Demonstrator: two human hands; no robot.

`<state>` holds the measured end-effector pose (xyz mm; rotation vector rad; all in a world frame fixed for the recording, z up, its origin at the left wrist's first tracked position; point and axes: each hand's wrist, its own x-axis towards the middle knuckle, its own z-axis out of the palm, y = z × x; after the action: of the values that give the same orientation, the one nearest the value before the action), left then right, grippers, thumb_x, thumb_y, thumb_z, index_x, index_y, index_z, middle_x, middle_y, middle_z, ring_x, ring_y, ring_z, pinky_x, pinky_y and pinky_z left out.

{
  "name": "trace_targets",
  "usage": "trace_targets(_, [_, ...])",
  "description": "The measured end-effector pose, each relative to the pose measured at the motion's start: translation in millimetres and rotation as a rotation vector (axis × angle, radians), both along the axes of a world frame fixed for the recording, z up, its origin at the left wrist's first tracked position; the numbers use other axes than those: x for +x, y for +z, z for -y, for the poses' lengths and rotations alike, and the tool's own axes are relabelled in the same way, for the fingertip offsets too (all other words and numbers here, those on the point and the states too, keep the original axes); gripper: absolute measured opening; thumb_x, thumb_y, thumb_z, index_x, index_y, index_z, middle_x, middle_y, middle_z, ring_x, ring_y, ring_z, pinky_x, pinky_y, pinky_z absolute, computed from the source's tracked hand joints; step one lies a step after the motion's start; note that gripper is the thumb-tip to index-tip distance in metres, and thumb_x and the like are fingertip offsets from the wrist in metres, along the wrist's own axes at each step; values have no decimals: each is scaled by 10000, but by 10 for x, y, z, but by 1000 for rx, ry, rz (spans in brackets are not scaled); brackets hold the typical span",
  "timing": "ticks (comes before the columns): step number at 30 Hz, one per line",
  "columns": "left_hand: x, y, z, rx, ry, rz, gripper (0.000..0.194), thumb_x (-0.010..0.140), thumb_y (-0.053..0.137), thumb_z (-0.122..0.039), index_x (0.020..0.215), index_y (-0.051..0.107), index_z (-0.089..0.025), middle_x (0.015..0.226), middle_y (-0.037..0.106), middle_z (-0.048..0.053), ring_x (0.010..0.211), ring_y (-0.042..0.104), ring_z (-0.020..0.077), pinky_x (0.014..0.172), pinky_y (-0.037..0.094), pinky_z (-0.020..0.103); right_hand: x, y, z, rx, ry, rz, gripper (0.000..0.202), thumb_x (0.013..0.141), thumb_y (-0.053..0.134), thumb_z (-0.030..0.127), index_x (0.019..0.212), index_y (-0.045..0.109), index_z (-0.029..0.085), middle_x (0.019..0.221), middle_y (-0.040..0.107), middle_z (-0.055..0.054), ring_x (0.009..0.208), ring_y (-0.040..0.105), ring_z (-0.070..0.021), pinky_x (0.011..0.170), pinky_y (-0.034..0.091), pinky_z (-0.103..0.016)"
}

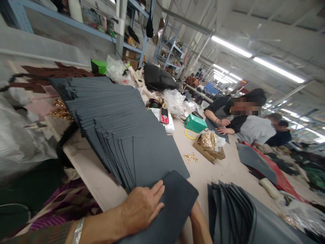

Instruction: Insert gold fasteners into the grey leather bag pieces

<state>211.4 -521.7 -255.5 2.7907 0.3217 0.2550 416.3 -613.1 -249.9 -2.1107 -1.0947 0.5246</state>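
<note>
A single dark grey-blue panel [175, 200] lies at the lower middle, overlapping the near end of a long fanned row of similar panels [152, 149]. My left hand [143, 206] rests on top of this panel with its fingers extended and lying flat. My right hand [199, 217] comes up at the panel's right edge; the panel covers its fingers, so their grip cannot be seen. A second group of folded dark panels [228, 210] stands to the right of my right hand.
Farther back are a red phone [164, 116], a green box [195, 123], a yellow ring [190, 134] and a carton of gold pieces [213, 154], with loose gold pieces [191, 157] nearby. A person [225, 118] works across the table [182, 142]. Red material [281, 179] lies at right.
</note>
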Motion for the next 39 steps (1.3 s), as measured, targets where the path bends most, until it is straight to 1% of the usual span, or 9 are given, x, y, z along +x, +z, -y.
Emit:
trace_targets(5, [16, -80, 74, 131, -13, -46, 454, 916, 437, -295, 1322, 483, -98, 1371, 494, 155, 774, 659, 232, 639, 571, 385, 598, 129, -175, -242, -224, 452, 293, 894, 467, 256, 1069, 668, 134, 948, 725, -101, 887, 674, -227, 795, 495, -317])
trace_targets(8, [15, -130, 73, 135, -13, -30, 450, 918, 423, -300, 1320, 477, -106, 1335, 527, 146, 774, 655, 225, 640, 562, 371, 793, 151, -311, -317, -197, 574, 327, 878, 443, 212, 1086, 676, 118, 1008, 711, -145, 964, 655, -260, 833, 456, -323])
trace_targets(14, [15, -148, 61, 140, -20, -7, 449, 930, 389, -329, 1305, 476, -99, 1304, 546, 141, 784, 643, 222, 630, 534, 349, 758, 95, -553, -476, -68, 706, 268, 876, 462, 172, 905, 723, 122, 910, 710, -184, 891, 664, -291, 789, 443, -343])
trace_targets(19, [-28, -72, 44, 95, -26, -21, 466, 916, 412, -336, 1307, 464, -87, 1306, 538, 136, 769, 626, 212, 624, 519, 348, 720, 46, -681, -547, -137, 756, 287, 863, 419, 102, 906, 691, 22, 908, 675, -276, 906, 651, -343, 774, 449, -392])
trace_targets(23, [-68, -73, 39, 101, -43, 10, 456, 917, 412, -341, 1287, 472, -81, 1280, 551, 126, 763, 615, 217, 614, 516, 365, 740, 157, -639, -519, -200, 729, 290, 855, 439, 150, 952, 686, 33, 889, 688, -250, 896, 657, -332, 775, 460, -386])
trace_targets(26, [-78, -90, 41, 116, -53, 42, 417, 922, 406, -343, 1239, 505, -90, 1253, 559, 120, 751, 609, 216, 598, 506, 363, 581, 314, -458, -426, -229, 649, 311, 880, 442, 258, 1005, 684, 109, 849, 713, -151, 834, 675, -269, 768, 481, -345])
trace_targets(31, [-87, -63, 22, 72, -57, 56, 277, 912, 429, -315, 1073, 563, -133, 1028, 605, 83, 702, 594, 212, 551, 482, 350, -192, 296, -102, -42, -88, -81, 365, 793, 574, 489, 895, 678, 154, 699, 673, -43, 629, 633, -190, 606, 512, -277])
trace_targets(35, [-103, -47, 1, 56, -83, 76, 214, 919, 406, -274, 1001, 558, -147, 887, 585, 47, 671, 578, 214, 548, 479, 364, -619, 83, -29, -115, 23, -201, 311, 796, 581, 455, 843, 683, 164, 679, 647, -23, 572, 572, -155, 527, 475, -248])
trace_targets(39, [-115, -55, 0, 68, -81, 98, 218, 916, 417, -281, 1015, 552, -142, 909, 587, 54, 677, 581, 216, 544, 480, 370, -641, 35, -88, -160, 27, -192, 290, 795, 569, 427, 822, 680, 160, 654, 632, -16, 555, 555, -147, 500, 472, -237])
